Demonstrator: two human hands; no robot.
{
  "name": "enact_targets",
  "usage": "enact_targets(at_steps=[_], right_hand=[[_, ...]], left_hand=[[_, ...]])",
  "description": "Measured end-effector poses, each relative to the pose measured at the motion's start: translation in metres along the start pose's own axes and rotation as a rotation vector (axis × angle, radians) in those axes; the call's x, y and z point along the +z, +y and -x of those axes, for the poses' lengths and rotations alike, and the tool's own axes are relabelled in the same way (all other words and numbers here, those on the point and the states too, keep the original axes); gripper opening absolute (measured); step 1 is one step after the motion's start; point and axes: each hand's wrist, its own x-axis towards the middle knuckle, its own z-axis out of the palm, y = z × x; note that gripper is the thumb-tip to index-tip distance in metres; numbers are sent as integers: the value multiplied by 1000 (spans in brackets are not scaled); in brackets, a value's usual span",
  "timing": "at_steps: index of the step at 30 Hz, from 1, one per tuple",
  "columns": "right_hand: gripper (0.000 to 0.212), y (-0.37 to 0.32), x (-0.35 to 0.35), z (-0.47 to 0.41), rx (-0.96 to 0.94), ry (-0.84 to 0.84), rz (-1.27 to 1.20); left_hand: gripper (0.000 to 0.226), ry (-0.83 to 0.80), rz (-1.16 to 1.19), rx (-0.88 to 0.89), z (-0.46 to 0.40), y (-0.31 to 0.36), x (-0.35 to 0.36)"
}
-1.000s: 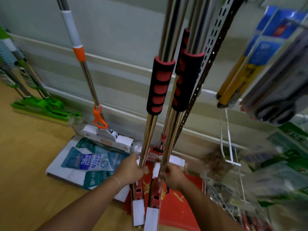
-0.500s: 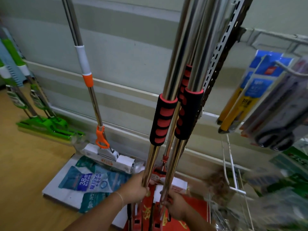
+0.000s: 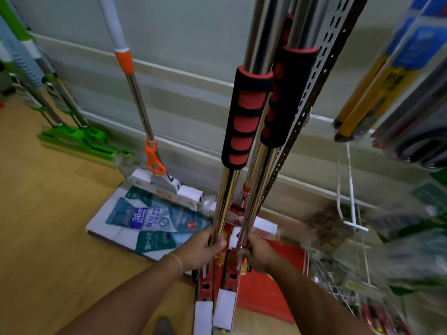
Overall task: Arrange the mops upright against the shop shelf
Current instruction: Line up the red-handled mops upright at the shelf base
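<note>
Chrome mop poles stand upright, left hand and right hand each gripping one.

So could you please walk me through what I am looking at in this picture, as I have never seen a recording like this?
There is no machine here. A person wears a camera on the head, looking forward and down, so the two bare arms at the bottom are their own.

The left hand grips one chrome mop pole and the right hand grips another. Both poles carry black-and-red foam grips and stand upright in front of the perforated shelf post.

On the wooden floor, an orange-handled mop leans on the wall, green mops stand further left, and printed packets lie flat. Packaged goods hang on the right, blurred.
</note>
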Motion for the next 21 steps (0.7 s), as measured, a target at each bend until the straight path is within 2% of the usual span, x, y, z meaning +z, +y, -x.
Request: enact_targets(at_steps=[8, 13, 18, 21], right_hand=[[27, 1, 11, 9, 43, 169, 28], [37, 2, 20, 6, 192, 293, -11], [48, -5, 22, -4, 257, 332, -62], [40, -11, 26, -11, 278, 355, -87]], left_hand=[[7, 16, -46, 74, -1, -9, -6], [14, 26, -72, 75, 1, -19, -24], [18, 38, -80, 62, 3, -27, -40], [20, 51, -105, 76, 4, -29, -47]])
